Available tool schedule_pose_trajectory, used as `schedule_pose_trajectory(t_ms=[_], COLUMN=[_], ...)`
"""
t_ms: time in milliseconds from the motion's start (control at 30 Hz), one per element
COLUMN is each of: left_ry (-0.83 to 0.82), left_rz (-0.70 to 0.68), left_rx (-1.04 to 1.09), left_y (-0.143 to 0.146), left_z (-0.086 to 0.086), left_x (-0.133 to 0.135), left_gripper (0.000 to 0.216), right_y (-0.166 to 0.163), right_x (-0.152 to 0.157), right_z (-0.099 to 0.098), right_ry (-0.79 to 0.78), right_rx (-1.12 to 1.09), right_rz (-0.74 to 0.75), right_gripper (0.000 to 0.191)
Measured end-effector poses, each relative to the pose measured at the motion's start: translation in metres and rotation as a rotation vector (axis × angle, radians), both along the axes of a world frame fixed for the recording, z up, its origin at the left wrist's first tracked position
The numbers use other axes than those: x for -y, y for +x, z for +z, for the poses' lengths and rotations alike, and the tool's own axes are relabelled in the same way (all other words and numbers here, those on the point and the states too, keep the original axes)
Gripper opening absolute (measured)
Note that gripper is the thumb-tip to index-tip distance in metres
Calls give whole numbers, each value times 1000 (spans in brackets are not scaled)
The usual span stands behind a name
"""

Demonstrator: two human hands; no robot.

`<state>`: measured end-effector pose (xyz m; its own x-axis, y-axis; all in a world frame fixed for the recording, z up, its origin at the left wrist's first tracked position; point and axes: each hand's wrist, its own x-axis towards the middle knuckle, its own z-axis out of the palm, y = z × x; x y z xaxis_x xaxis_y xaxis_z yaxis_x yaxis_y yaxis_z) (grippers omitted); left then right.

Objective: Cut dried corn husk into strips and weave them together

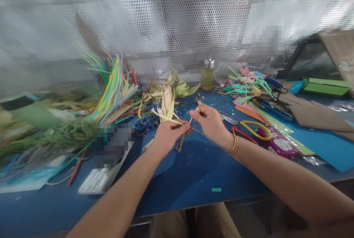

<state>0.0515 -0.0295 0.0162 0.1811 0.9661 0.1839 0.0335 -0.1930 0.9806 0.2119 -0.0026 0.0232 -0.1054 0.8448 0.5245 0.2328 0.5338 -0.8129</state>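
Observation:
My left hand (pixel 169 135) is closed, thumb against fingers, on a pale strip (pixel 165 117) that looks like dried corn husk. One end of the strip sticks out to the upper left. Close beside it, my right hand (pixel 212 124) pinches the strip's other end, which bends upward between the two hands. A thin brown stem (pixel 197 131) pokes out to the right below the fingers; which fingers hold it is hidden. Just beyond my left hand stands a bunch of dried husks (pixel 167 100), with blue thread (pixel 146 123) tangled at its left.
Scissors (pixel 254 129) with yellow and red handles lie right of my right hand. A lidded glass bottle (pixel 208 76) stands before the perforated metal screen (pixel 193 24). Pipe cleaners (pixel 113 87) and green yarn (pixel 72 131) crowd the left; cardboard (pixel 309 111) and coloured sheets lie right.

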Motion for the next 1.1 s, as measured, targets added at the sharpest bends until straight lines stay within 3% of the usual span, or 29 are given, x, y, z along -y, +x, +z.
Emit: schedule_pose_trajectory(t_ms=[300, 467, 533, 633, 733, 833, 933, 1000, 1100], left_ry=[-46, -148, -192, -232, -241, -254, -323, -347, -153], left_rz=[50, 54, 54, 77, 116, 112, 35, 115, 515], left_rx=[-18, 126, 269, 439, 456, 423, 338, 258, 150], left_y=[4, 0, -2, -3, -2, 0, -2, -7, -16], left_z=[-4, -4, -2, 0, 1, 1, -1, -3, -6], left_x=[4, 5, 4, 0, -1, 0, -2, -6, -12], left_gripper=[18, 21, 28, 31, 27, 30, 35, 45, 53], right_y=[3, 13, 20, 26, 23, 17, 15, 17, 20], right_x=[-4, -14, -17, -16, -6, 2, 1, -4, -13], right_z=[0, 2, 6, 9, 8, 7, 6, 5, 2], right_ry=[14, 10, 93, 360, 572, 620, 535, 461, 398], right_rx=[-58, 78, 169, 394, 584, 598, 494, 410, 377], right_rz=[-37, 31, 28, -63, 8, 124, 99, 3, -116], right_gripper=[37, 38, 36, 21, 25, 17, 13, 13, 14])
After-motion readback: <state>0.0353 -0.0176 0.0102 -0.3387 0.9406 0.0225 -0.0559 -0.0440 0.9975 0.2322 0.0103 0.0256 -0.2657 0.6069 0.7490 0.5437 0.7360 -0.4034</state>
